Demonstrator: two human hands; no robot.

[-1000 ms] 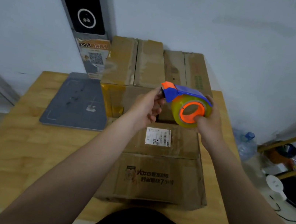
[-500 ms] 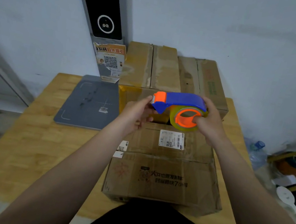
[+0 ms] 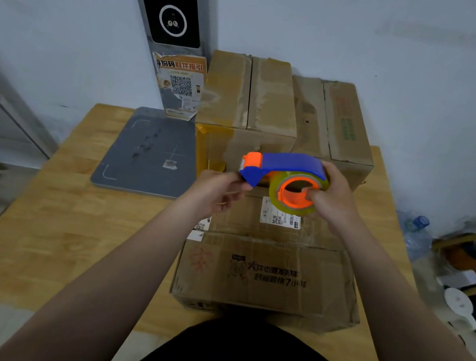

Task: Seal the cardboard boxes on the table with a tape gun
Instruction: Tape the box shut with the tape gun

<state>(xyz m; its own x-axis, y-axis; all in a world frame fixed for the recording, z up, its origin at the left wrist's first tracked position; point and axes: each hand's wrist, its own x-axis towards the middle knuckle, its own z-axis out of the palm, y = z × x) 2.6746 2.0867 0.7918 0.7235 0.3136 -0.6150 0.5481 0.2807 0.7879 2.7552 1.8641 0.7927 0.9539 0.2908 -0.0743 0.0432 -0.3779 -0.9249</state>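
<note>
The tape gun [image 3: 287, 168] was gripped by the right hand [image 3: 332, 200], fingers hooked through its orange core; its blue nose was pinched by the left hand [image 3: 216, 191]. It was held above the near cardboard box [image 3: 268, 278] on the wooden table [image 3: 69, 216].

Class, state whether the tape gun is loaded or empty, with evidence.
Loaded: a yellowish tape roll sits round the orange hub of the tape gun in the right hand.

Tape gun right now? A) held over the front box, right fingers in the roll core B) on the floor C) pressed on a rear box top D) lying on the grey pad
A: the right hand grips the tape gun, fingers inside its orange core, over the front box.
</note>
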